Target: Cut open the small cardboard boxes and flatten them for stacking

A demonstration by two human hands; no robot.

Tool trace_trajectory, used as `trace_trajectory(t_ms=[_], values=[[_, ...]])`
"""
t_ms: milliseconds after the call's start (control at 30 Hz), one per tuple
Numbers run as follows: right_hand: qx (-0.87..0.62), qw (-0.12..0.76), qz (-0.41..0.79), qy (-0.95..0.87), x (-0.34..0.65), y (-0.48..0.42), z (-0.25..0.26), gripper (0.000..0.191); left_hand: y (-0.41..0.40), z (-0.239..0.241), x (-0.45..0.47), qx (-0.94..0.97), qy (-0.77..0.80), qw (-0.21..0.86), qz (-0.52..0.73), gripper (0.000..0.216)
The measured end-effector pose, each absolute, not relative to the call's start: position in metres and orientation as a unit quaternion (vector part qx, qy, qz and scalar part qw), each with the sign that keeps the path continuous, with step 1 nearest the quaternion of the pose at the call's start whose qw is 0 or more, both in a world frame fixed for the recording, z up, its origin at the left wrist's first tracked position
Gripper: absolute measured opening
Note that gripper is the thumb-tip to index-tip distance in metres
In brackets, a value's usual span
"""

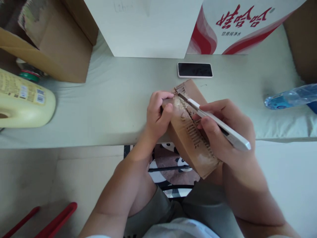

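Note:
A torn piece of brown corrugated cardboard (190, 138) lies tilted over the near edge of the pale table (111, 109). My left hand (157, 114) is closed on its upper left edge and holds it down. My right hand (223, 132) is closed around a white utility knife (218, 124). The knife's dark blade tip rests on the cardboard's far end, close to my left fingers. The cardboard's top layer is peeled away, so the ribbed core shows.
A black phone (195, 70) lies just beyond the cardboard. A white box (146, 26) and a red-and-white printed carton (237, 26) stand at the back. An open brown box (49, 43) and a yellow jug (24, 102) are at left, a water bottle (289, 97) at right.

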State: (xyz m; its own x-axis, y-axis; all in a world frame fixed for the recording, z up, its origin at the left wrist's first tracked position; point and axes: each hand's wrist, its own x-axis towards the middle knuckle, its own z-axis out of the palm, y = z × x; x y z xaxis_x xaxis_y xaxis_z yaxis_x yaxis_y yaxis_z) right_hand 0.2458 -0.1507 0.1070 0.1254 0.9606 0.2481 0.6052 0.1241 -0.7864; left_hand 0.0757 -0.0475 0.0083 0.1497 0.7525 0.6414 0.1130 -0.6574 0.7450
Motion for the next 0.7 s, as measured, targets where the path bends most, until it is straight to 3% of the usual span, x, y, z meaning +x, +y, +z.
trace_trajectory(t_ms=[700], values=[[-0.625,0.43,0.207,-0.618,0.245,-0.1556,0.1039,0.007,-0.0477,0.0058,0.0746,0.704,0.321,0.283,0.567,0.031]])
